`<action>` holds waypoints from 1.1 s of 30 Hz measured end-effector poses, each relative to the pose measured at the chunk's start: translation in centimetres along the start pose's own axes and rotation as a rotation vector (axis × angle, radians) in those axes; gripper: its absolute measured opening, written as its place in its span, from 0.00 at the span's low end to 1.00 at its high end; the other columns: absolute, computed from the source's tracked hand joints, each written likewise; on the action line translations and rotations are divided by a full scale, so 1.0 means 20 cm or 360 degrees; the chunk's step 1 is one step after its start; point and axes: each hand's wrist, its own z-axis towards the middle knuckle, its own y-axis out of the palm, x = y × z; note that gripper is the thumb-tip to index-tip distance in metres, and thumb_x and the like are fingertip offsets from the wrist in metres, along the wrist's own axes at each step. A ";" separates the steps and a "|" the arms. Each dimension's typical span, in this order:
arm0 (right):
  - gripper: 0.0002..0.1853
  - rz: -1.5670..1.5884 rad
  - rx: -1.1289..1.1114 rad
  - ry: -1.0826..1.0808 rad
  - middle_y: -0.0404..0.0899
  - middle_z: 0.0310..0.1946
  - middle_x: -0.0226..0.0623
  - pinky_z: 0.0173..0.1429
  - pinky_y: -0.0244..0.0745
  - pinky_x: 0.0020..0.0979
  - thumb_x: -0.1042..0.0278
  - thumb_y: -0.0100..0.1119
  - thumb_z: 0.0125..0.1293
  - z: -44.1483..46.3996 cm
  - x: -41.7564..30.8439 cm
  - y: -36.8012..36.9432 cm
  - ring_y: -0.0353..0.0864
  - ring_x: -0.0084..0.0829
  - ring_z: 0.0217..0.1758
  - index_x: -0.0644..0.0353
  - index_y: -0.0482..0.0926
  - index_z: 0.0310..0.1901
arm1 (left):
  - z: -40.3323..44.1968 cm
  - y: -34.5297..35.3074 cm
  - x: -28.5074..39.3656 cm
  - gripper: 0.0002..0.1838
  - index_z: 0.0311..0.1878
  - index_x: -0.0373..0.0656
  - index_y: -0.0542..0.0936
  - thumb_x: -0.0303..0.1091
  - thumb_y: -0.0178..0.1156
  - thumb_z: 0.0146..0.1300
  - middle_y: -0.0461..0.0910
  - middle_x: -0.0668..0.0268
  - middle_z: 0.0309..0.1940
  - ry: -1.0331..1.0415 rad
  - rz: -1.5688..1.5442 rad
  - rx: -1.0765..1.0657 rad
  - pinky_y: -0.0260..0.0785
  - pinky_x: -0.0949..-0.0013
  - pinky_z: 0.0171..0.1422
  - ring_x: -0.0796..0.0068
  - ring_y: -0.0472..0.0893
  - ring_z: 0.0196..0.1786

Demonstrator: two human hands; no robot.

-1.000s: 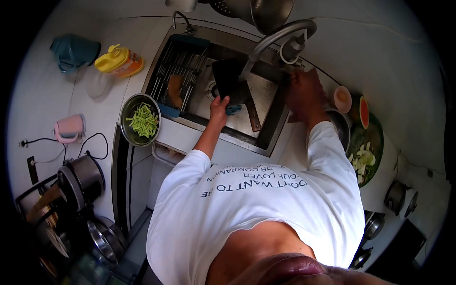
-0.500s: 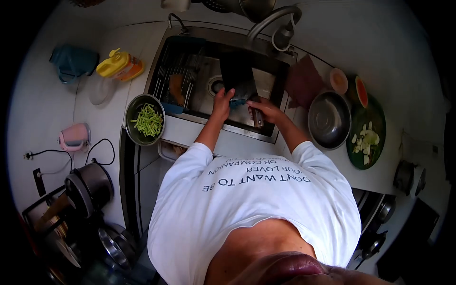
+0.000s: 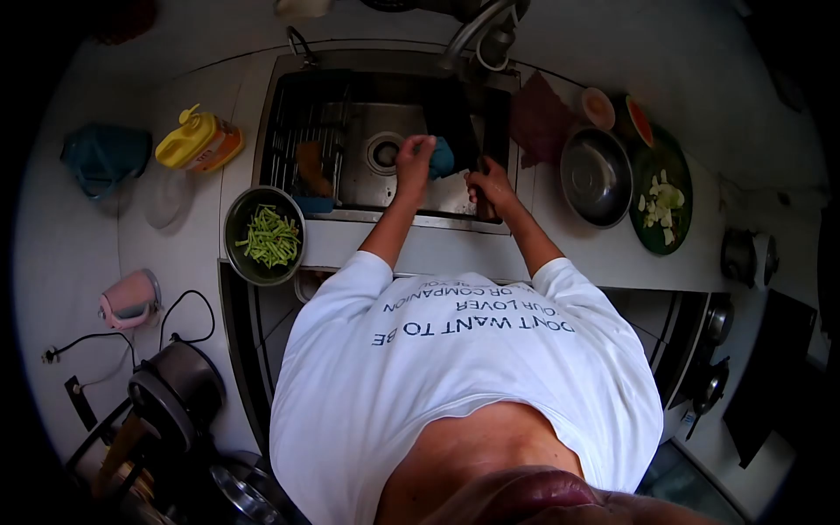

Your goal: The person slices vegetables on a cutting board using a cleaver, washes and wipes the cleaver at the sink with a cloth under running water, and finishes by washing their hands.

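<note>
Over the sink [image 3: 367, 114], my right hand [image 3: 493, 186] is closed around the brown handle of a cleaver [image 3: 451, 122]. Its broad dark blade points away from me, toward the faucet. My left hand [image 3: 414, 164] grips a blue cloth [image 3: 442, 158] beside the blade; whether the cloth touches the metal I cannot tell. Left of that hand lies the round drain [image 3: 382, 153]. A wire rack [image 3: 306, 109] with a brown piece [image 3: 310, 168] on it fills the sink's left side.
Left stand a bowl of cut green beans [image 3: 269, 238], a yellow bottle [image 3: 199, 143], a blue pitcher [image 3: 106, 157] and a pink appliance [image 3: 129, 299]. Right are a maroon cloth [image 3: 538, 122], a metal bowl [image 3: 597, 175], a watermelon piece [image 3: 640, 121] and a green board [image 3: 662, 236] with pale chopped pieces.
My left hand has moved off the blade's near edge with the blue cloth, which now shows more fully. The cleaver's blade has turned slightly. The whole view has shifted a little.
</note>
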 end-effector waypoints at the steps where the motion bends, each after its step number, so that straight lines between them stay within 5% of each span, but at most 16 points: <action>1: 0.14 0.0036 -0.0018 0.0010 0.70 0.19 0.35 0.21 0.68 0.28 0.76 0.57 0.53 -0.01 0.01 0.02 0.70 0.26 0.17 0.65 0.67 0.41 | -0.01 0.05 0.02 0.10 0.37 0.42 0.78 0.38 0.62 0.59 0.77 0.68 0.38 0.0077 -0.0019 -0.0102 0.66 0.71 0.49 0.77 0.74 0.43; 7: 0.13 0.0385 -0.0121 0.0041 0.67 0.18 0.33 0.20 0.65 0.26 0.75 0.53 0.55 -0.12 -0.04 0.13 0.66 0.24 0.16 0.63 0.65 0.42 | -0.07 0.05 -0.06 0.12 0.48 0.43 0.76 0.31 0.57 0.60 0.73 0.59 0.56 0.1110 0.0942 -0.0663 0.53 0.57 0.69 0.59 0.70 0.62; 8: 0.14 0.0395 -0.0114 0.0040 0.67 0.19 0.34 0.19 0.65 0.26 0.76 0.52 0.54 -0.12 -0.05 0.14 0.66 0.24 0.16 0.63 0.64 0.42 | -0.08 0.03 -0.06 0.18 0.56 0.45 0.73 0.34 0.52 0.64 0.67 0.59 0.63 0.1092 0.1095 -0.0777 0.45 0.51 0.72 0.58 0.61 0.69; 14: 0.16 0.0351 -0.0256 0.0096 0.66 0.19 0.34 0.19 0.64 0.27 0.78 0.51 0.52 -0.23 -0.10 0.12 0.65 0.23 0.16 0.62 0.62 0.44 | 0.06 0.11 0.05 0.25 0.66 0.48 0.63 0.40 0.48 0.65 0.56 0.61 0.69 0.1306 0.1630 -0.0749 0.41 0.51 0.73 0.62 0.52 0.73; 17: 0.17 0.0300 -0.0308 0.0126 0.65 0.19 0.33 0.19 0.63 0.26 0.80 0.50 0.52 -0.30 -0.09 0.11 0.63 0.23 0.15 0.61 0.61 0.44 | 0.21 0.15 0.09 0.26 0.67 0.47 0.61 0.44 0.47 0.67 0.57 0.59 0.69 0.1385 0.1790 -0.0680 0.43 0.51 0.73 0.60 0.53 0.72; 22: 0.19 0.0195 -0.0327 0.0103 0.66 0.18 0.34 0.19 0.64 0.27 0.81 0.49 0.51 -0.36 -0.09 0.06 0.65 0.23 0.15 0.62 0.62 0.47 | 0.40 0.18 0.04 0.17 0.54 0.44 0.73 0.41 0.50 0.65 0.70 0.57 0.56 0.1644 0.1541 -0.0401 0.58 0.51 0.62 0.53 0.68 0.59; 28: 0.16 -0.0442 -0.0124 0.0031 0.67 0.16 0.33 0.18 0.65 0.28 0.78 0.52 0.53 -0.37 -0.09 0.02 0.67 0.24 0.14 0.65 0.66 0.45 | 0.53 0.17 0.07 0.15 0.47 0.37 0.75 0.38 0.52 0.64 0.75 0.49 0.46 0.0653 0.1363 -0.0203 0.64 0.53 0.57 0.46 0.72 0.51; 31: 0.14 -0.0651 -0.0051 -0.0058 0.69 0.16 0.33 0.18 0.65 0.28 0.77 0.53 0.53 -0.31 -0.08 -0.01 0.69 0.24 0.14 0.66 0.68 0.43 | 0.32 0.20 0.16 0.12 0.43 0.37 0.76 0.35 0.54 0.61 0.76 0.51 0.46 0.1250 0.1363 -0.0025 0.64 0.53 0.57 0.48 0.72 0.52; 33: 0.12 -0.0718 -0.0019 -0.0105 0.69 0.16 0.33 0.18 0.66 0.28 0.77 0.53 0.54 -0.27 -0.09 -0.01 0.69 0.24 0.14 0.67 0.68 0.41 | 0.15 0.25 0.10 0.10 0.40 0.38 0.76 0.34 0.55 0.59 0.76 0.54 0.41 0.1566 0.1051 -0.0227 0.64 0.54 0.54 0.53 0.73 0.50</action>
